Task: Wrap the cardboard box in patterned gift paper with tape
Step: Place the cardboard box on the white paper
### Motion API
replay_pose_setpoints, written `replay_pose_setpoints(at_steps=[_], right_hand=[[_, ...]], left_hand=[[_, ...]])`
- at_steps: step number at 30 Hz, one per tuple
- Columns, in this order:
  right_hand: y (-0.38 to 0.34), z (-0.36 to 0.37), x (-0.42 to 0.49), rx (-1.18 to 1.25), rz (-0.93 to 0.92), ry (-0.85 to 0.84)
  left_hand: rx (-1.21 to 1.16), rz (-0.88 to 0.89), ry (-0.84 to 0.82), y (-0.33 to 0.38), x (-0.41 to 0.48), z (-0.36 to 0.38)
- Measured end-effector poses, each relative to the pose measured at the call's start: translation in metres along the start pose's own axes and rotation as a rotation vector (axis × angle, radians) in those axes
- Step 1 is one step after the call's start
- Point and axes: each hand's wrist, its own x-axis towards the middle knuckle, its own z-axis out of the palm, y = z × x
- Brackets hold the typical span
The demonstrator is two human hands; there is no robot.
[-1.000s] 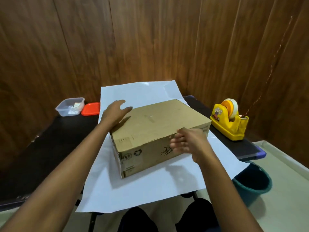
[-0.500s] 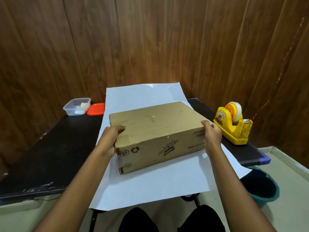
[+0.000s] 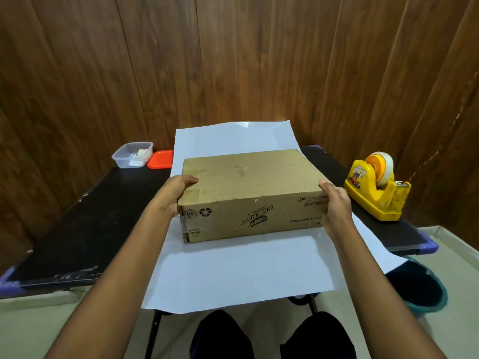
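From my seat at the feed, the cardboard box (image 3: pixel 248 193) lies flat on the middle of a sheet of gift paper (image 3: pixel 233 270), which shows me only a plain white face. The sheet is spread across the black table (image 3: pixel 77 229). Its far edge curls up against the wood-panelled wall (image 3: pixel 233 60) and its near edge hangs over the table's front. The box's long side faces me, and its printed logo reads upside down from here. My left hand (image 3: pixel 176 193) grips the box's near left corner, with the thumb laid over the top edge; the fingers go down the left end, out of my sight. My right hand (image 3: pixel 335 206) holds the near right corner the same way, thumb hooked on the top edge and palm pressed to the right end; its fingers are hidden behind the hand. A yellow tape dispenser (image 3: pixel 373 200) stands on the table to the right, apart from the box, with its tape roll (image 3: pixel 381 167) mounted on top. At the far left of the table sits a clear plastic container (image 3: pixel 132 154), and an orange lid (image 3: pixel 160 159) lies just beside it, touching the paper's edge. A teal bucket (image 3: pixel 420 288) stands on the floor under the table's right end, partly covered by the paper's corner. My knees (image 3: pixel 223 335), in dark trousers, show below the table.
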Motion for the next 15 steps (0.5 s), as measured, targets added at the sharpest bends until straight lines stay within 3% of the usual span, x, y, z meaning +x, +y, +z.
replay_pose_setpoints(at_steps=[15], right_hand=[[0.003,-0.002,0.003,0.052,0.017,-0.003]], left_hand=[[-0.002,-0.002,-0.019,-0.003,0.014,-0.003]])
